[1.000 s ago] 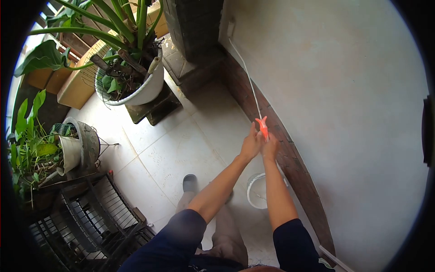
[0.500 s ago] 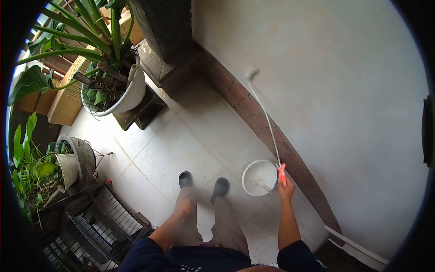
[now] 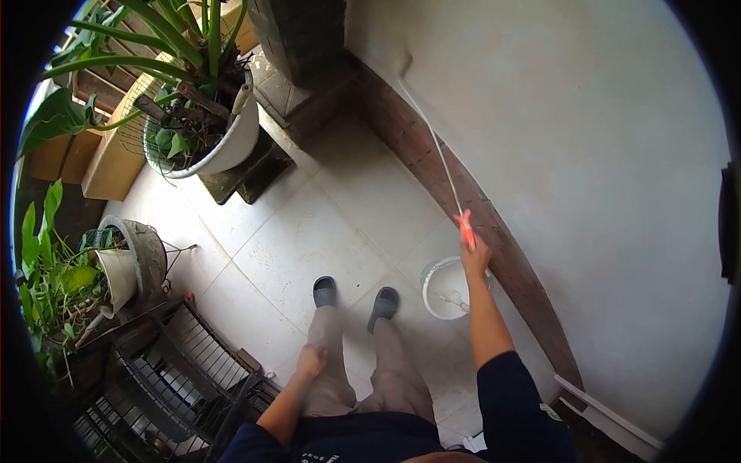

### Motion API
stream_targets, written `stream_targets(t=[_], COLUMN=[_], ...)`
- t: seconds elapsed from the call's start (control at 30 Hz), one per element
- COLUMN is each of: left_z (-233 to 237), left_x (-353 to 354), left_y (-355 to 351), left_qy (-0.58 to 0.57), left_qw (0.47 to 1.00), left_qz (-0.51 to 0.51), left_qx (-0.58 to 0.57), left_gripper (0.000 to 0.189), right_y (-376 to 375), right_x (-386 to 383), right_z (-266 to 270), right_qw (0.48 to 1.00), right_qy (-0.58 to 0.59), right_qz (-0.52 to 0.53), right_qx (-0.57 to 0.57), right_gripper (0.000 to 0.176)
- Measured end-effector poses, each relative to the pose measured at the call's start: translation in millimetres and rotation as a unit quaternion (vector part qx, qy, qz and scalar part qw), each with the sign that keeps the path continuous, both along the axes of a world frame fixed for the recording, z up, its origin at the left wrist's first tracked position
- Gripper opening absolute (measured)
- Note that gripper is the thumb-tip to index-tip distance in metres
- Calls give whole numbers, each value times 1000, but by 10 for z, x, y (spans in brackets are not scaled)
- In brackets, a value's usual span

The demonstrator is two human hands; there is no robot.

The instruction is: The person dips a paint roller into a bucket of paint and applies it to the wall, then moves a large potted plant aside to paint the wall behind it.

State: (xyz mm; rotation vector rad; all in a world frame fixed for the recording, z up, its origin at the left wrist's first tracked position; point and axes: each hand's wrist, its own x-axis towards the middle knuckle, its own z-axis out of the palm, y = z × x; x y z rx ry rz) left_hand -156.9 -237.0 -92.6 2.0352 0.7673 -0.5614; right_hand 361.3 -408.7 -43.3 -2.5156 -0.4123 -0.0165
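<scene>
Currently, the right hand (image 3: 476, 257) is wrapped around the orange handle (image 3: 466, 230) of a paint roller (image 3: 432, 140), whose long, thin rod slants up and away toward the white wall (image 3: 602, 193). Its pale head appears in front of the wall, above the brick strip (image 3: 409, 147), too faint to tell whether it touches. The left hand (image 3: 312, 359) hangs low over the person's left leg, fingers seemingly curled; whether it holds anything I cannot tell. Just beneath the right forearm, a white bucket (image 3: 429, 305) stands on the tiled floor (image 3: 293, 239), with whitish stuff and part of some tool inside. Two dark shoes (image 3: 325, 291) are planted to the left of the bucket. Farther left are a big white plant pot (image 3: 241, 143) and, lower down, a black wire rack (image 3: 174, 378).
</scene>
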Motion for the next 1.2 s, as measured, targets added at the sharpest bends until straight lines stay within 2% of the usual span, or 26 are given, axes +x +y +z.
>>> stream_targets(t=[0.13, 0.2, 0.27, 0.33, 0.47, 0.63, 0.73, 0.83, 0.93, 1.03, 1.13, 1.2], left_z=[226, 240, 327, 421, 442, 172, 438, 346, 637, 651, 838, 1005], left_x=[-116, -189, -181, -150, -55, -154, 33, -48, 176, 218, 247, 245], left_y=[45, 39, 58, 84, 176, 308, 421, 572, 806, 1095, 1324, 1492], left_qy=[5, 2, -11, -7, -15, -11, 27, 20, 143, 150, 69, 20], left_qw=[999, 998, 999, 999, 1000, 998, 995, 986, 964, 922, 938, 976], left_qz=[31, 46, 33, 20, 2, -59, -83, -159, -207, -355, -336, -213], left_qx=[-26, -35, -38, -37, -26, -32, -56, -49, -84, -27, 53, -29], left_gripper=[26, 27, 27, 27, 28, 34, 41, 47, 51, 49, 44, 38], right_y=[1372, 1643, 1512, 1164, -242, -1927, -2753, -3093, -3220, -3259, -3028, -2809], right_x=[585, 730, 673, 583, 250, -524, -1064, -1684, -2385, -3340, -4320, -4891], right_z=[118, 185, 295, 279, 241, 723, 1039, 1512, 1830, 1955, 2004, 1938], right_qw=[996, 994, 992, 990, 994, 987, 975, 968, 967, 948, 929, 877], right_qy=[44, 51, 55, 53, 47, 62, 71, 61, 55, 78, 117, 214], right_qz=[8, 9, -13, -13, -5, -94, -142, -178, -215, -284, -322, -392], right_qx=[-75, -98, -113, -129, -99, -116, -158, -167, -124, -123, -137, -175], right_gripper=[41, 41, 40, 40, 39, 32, 29, 30, 29, 31, 36, 39])
